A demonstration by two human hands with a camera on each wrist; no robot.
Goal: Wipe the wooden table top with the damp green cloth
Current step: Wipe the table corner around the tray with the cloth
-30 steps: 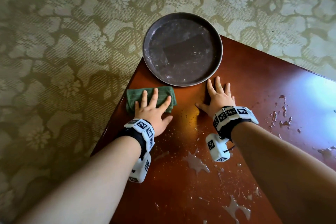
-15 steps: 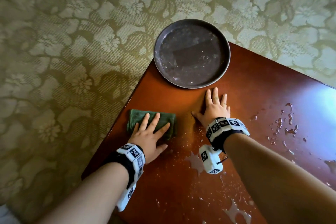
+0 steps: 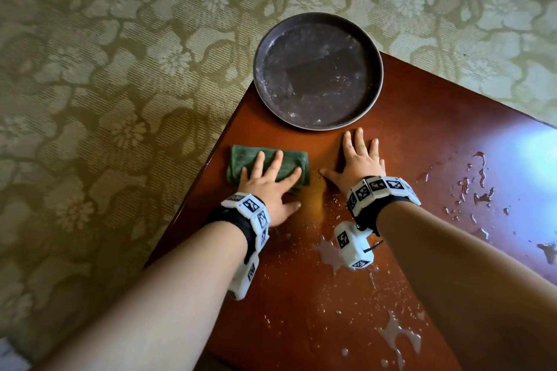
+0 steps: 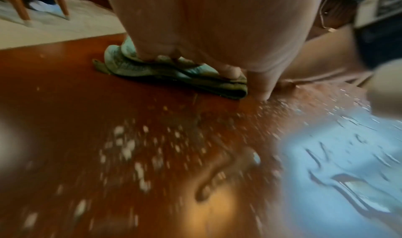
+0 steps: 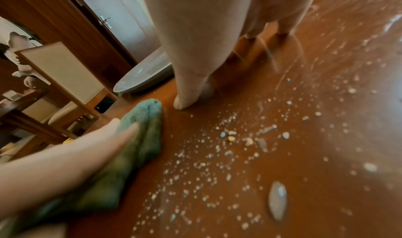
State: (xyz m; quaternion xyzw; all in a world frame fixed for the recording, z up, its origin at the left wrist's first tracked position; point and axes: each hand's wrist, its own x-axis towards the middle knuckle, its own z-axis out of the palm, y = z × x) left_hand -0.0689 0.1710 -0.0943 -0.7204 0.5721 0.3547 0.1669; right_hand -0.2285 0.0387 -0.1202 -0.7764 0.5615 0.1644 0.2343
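Pressing the green cloth [image 3: 268, 164] flat under the left hand [image 3: 271, 190], long axis crosswise; droplets [image 3: 331, 253] lying nearer, toward the body. Right hand [image 3: 357, 164] spread, empty.

We see an olive carpet [image 3: 120, 99] with a pale flower pattern spreading beyond the corner where the round dark tray [image 3: 318, 78] sits. Behind that tray stand a wooden door [image 5: 65, 26] with a metal handle and a chair [image 5: 65, 80] with a pale back. Bright light glares to the tray's right.
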